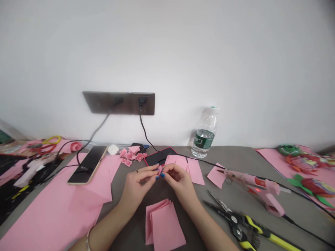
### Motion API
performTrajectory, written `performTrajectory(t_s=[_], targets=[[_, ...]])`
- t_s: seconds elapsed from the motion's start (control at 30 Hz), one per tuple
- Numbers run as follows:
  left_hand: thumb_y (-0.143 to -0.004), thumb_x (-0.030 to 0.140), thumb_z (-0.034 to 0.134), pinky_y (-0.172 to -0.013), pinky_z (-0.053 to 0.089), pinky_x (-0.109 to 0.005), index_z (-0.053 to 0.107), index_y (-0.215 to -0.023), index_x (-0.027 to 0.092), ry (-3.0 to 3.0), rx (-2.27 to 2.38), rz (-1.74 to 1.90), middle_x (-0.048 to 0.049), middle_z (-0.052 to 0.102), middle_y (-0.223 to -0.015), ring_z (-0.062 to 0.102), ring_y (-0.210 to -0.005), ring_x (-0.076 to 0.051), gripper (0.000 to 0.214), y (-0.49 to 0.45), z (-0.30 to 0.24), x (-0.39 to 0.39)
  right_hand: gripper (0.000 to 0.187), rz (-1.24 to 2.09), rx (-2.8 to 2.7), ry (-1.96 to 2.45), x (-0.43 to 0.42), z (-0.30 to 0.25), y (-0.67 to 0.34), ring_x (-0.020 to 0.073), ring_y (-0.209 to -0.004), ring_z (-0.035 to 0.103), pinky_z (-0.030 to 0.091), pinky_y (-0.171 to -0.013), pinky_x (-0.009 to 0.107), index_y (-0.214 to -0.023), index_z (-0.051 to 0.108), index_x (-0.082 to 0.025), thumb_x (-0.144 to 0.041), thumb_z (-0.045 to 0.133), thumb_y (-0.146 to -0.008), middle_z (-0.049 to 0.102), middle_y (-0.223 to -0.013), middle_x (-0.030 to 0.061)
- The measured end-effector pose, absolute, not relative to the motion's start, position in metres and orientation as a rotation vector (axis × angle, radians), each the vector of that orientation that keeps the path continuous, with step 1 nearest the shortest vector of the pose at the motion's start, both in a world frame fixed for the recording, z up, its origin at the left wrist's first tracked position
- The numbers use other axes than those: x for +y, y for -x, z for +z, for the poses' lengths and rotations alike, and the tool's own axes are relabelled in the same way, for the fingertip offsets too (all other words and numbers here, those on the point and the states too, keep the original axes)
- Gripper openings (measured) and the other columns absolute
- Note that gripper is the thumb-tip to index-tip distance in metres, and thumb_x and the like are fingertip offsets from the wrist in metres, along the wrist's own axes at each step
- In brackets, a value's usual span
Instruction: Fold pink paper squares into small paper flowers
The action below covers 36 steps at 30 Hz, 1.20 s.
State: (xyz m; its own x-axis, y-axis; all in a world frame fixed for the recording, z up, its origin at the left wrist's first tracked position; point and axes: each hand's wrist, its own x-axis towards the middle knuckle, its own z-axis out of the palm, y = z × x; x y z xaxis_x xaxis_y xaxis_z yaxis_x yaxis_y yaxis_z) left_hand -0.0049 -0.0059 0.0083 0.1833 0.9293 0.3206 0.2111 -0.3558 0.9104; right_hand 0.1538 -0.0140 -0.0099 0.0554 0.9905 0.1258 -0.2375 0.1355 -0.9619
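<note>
A small pink paper piece [160, 169] sits at the centre of the dial, with 12 o'clock towards the wall, held between both hands. The left hand [141, 180] pinches it from the 9 o'clock side, thumb and fingers closed on it; the right hand [180, 181] pinches it from 3 o'clock, fingertips close together.

At 2 o'clock a clear bottle [205, 134] stands by the wall, its green label [203, 140] bearing white marks too blurred to read. At 3 o'clock lies a pink glue gun [268, 198] with a glowing red light. The pliers [234, 219], with black and yellow handles, lie at 4 o'clock; any lettering on them is too small to make out.

Folded pink paper [167, 226] lies at 6 o'clock, large pink sheets [56, 211] at 8, and a dark-screened phone [88, 164] at 9, resting partly on those sheets. Small paper flowers [131, 154] cluster at 10 o'clock, and wall sockets [119, 103] with two plugged cords are at 11.
</note>
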Motion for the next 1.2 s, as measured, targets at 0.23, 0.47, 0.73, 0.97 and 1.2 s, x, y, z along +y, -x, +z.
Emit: performTrajectory(t_s=[0.23, 0.47, 0.73, 0.97, 1.2], targets=[[-0.076, 0.021, 0.072, -0.078, 0.063, -0.035, 0.08, -0.083, 0.02, -1.409, 0.948, 1.161, -0.0094, 0.078, -0.103, 0.073, -0.095, -0.027, 0.011, 0.0022, 0.0055, -0.0061, 0.026, 1.326, -0.931, 0.904, -0.0151, -0.0092, -0.1513, 0.0162, -0.07, 0.061, 0.051, -0.067, 0.028, -0.073, 0.065, -0.02, -0.039, 0.081, -0.068, 0.066, -0.075, 0.0011], [-0.07, 0.026, 0.078, -0.08, 0.063, -0.037, 0.078, -0.08, 0.017, -1.262, 0.916, 1.138, -0.0109, 0.078, -0.1, 0.074, -0.094, -0.028, 0.014, 0.0011, 0.005, -0.0045, 0.024, 1.353, -0.949, 0.88, -0.0152, -0.0126, -0.1524, 0.0178, -0.074, 0.062, 0.051, -0.071, 0.031, -0.075, 0.066, -0.02, -0.04, 0.08, -0.07, 0.067, -0.079, 0.0016], [-0.074, 0.025, 0.075, -0.085, 0.061, -0.037, 0.078, -0.083, 0.017, -1.312, 0.933, 1.198, -0.0102, 0.078, -0.099, 0.072, -0.098, -0.028, 0.012, 0.0015, 0.0033, -0.006, 0.024, 1.335, -0.953, 0.879, -0.0155, -0.0124, -0.152, 0.0179, -0.079, 0.062, 0.051, -0.074, 0.03, -0.081, 0.065, -0.02, -0.039, 0.077, -0.074, 0.065, -0.084, 0.0024], [-0.079, 0.017, 0.067, -0.088, 0.057, -0.037, 0.079, -0.085, 0.021, -1.58, 1.001, 1.221, -0.0095, 0.076, -0.107, 0.071, -0.1, -0.025, 0.014, 0.0009, 0.0071, -0.0092, 0.012, 1.039, -1.097, 0.887, -0.0187, -0.0106, -0.1481, 0.0168, -0.077, 0.063, 0.051, -0.071, 0.028, -0.089, 0.063, -0.023, -0.027, 0.07, -0.08, 0.064, -0.082, 0.0016], [-0.079, 0.021, 0.067, -0.066, 0.057, -0.027, 0.076, -0.077, 0.019, -1.718, 1.136, 1.241, -0.0054, 0.073, -0.077, 0.07, -0.074, -0.02, 0.009, 0.0021, 0.0074, -0.0062, 0.008, 0.864, -1.271, 0.976, -0.0232, -0.0092, -0.1446, 0.0171, -0.075, 0.062, 0.05, -0.069, 0.028, -0.085, 0.061, -0.022, -0.014, 0.059, -0.081, 0.063, -0.079, 0.0022]])
